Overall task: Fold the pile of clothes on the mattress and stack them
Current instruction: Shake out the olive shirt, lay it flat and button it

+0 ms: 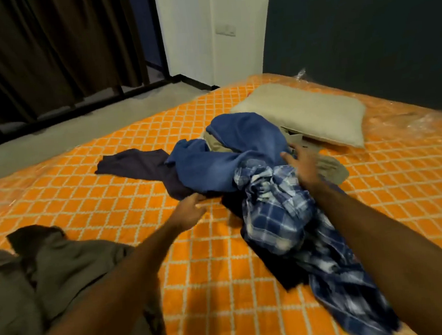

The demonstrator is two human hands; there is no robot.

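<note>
A jumbled pile of clothes lies in the middle of the orange quilted mattress (109, 187). A blue garment (221, 154) tops it, over a dark navy piece (139, 161) and beige cloth (332, 167). A blue-and-white plaid shirt (280, 215) trails toward me. An olive-grey garment (50, 275) lies crumpled at the near left, apart from the pile. My left hand (189, 210) reaches to the pile's near edge, fingers loosely extended, holding nothing. My right hand (304, 166) hovers over the plaid and blue cloth with fingers spread; the blur hides whether it touches.
A beige pillow (306, 111) lies behind the pile near the dark upholstered headboard (363, 34). Clear plastic wrap (408, 121) covers the mattress at the far right. Beyond the left mattress edge are grey floor (52, 144) and brown curtains (44, 49).
</note>
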